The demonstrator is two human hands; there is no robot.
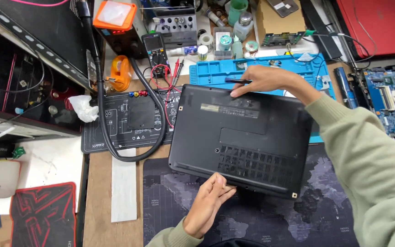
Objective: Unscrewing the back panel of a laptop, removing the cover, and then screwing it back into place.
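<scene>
A black laptop (252,137) lies upside down on the bench, its underside with vent slots facing up. My left hand (209,203) grips its near edge, fingers tucked under the front rim. My right hand (264,78) reaches over the far edge and holds a thin dark screwdriver (236,80), with its fingertips resting on the laptop's back rim. A pale green sleeve covers my right arm.
A dark map-print desk mat (252,219) lies under the laptop. A blue repair mat (216,71) and a black mat (129,119) sit behind. A multimeter (155,50) with red leads, a black hose (104,114), bottles, solder spools, a blue circuit board (389,98) and a red laptop lid (376,23) surround it.
</scene>
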